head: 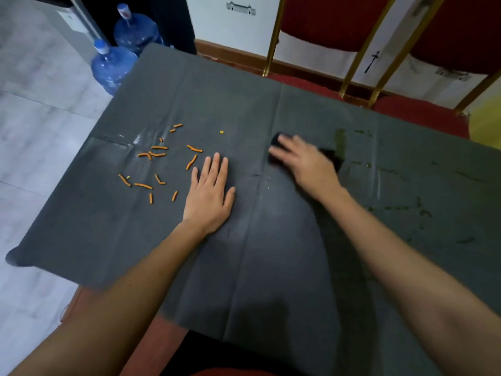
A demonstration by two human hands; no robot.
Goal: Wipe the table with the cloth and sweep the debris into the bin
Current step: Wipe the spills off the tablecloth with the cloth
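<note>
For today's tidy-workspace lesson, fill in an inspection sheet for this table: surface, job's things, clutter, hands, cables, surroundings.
Surface: creased dark grey table cover; greenish wet stains on its right part.
Job's things: black cloth under the right hand; orange snack sticks scattered left of the left hand; no bin in view.
Clutter: one yellow crumb beyond the sticks.
Hands: left hand flat on the cover, fingers straight; right hand presses the cloth, blurred.
Cables: nothing seen.
Surroundings: two blue water jugs on the tiled floor; red chairs with gold frames behind.

Two water bottles (113,67), red chairs (333,23).
</note>
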